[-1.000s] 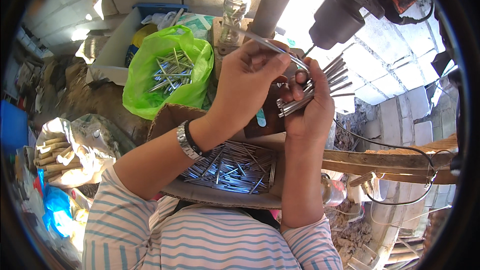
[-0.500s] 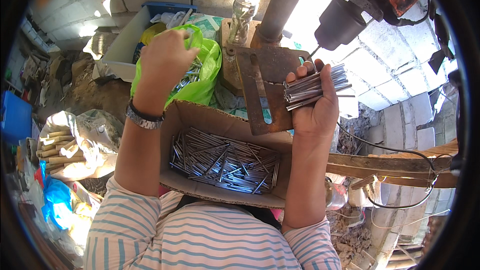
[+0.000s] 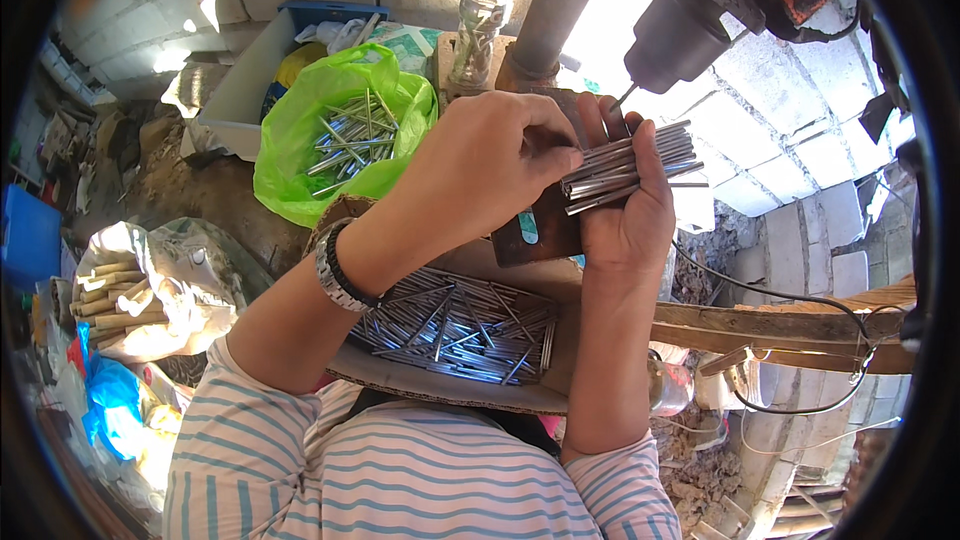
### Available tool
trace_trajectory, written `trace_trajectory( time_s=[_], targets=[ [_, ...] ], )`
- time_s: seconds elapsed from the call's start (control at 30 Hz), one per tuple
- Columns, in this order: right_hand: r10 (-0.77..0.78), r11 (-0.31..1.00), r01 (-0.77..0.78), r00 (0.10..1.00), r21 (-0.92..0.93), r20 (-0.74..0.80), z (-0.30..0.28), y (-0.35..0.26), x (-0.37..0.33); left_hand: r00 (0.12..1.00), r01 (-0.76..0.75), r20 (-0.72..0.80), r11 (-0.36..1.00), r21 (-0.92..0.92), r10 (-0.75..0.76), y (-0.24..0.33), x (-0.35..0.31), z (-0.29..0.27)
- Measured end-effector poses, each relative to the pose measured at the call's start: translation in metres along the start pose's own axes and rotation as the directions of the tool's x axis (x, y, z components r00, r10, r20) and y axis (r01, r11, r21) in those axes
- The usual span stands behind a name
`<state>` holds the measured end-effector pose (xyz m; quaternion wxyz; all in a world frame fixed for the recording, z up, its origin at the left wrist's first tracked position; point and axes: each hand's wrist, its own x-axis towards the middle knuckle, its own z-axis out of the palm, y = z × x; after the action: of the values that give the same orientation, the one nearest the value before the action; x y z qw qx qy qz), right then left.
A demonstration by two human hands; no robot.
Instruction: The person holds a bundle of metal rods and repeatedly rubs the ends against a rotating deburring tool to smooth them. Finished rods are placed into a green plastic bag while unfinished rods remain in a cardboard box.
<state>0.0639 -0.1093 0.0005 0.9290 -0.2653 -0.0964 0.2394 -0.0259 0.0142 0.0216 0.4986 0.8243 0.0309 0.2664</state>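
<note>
A bundle of thin silvery metal tubes (image 3: 660,156) lies across my right hand (image 3: 630,215), which is closed round it with the thumb on top. My left hand (image 3: 505,155), a watch on its wrist, is at the bundle's left end. Its fingers are pinched on the end of a tube there; the exact grip is partly hidden. Below both hands, an open cardboard box (image 3: 545,398) on my lap holds many more metal tubes (image 3: 465,325). To the left, a bright green plastic bag (image 3: 285,195) stands open with several loose tubes (image 3: 355,135) in it.
A drill chuck (image 3: 678,40) with a thin bit hangs just above my right hand, over a rusty slotted metal plate (image 3: 540,225). Behind stand a red-capped clear jar (image 3: 480,30) and a thick metal column (image 3: 570,10). A grey bin (image 3: 235,95) is at the back left.
My left hand has moved from above the green bag rightward to the bundle's end. The tubes in the bag are now uncovered. My right hand still holds the bundle in nearly the same place.
</note>
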Motion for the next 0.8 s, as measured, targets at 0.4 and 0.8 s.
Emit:
trace_trajectory(
  time_s=[0.4, 0.8],
  targets=[
    [-0.021, 0.998, 0.017, 0.998, -0.066, -0.061, 0.0, 0.0, -0.003, 0.989, 0.056, -0.095, 0.879, -0.474, -0.114, -0.002, 0.002, 0.01],
    [-0.118, 0.97, 0.102, 0.991, -0.22, -0.059, 0.007, 0.002, -0.006, 0.98, 0.072, -0.064, 0.633, -0.771, -0.19, -0.013, 0.005, 0.029]
  ],
)
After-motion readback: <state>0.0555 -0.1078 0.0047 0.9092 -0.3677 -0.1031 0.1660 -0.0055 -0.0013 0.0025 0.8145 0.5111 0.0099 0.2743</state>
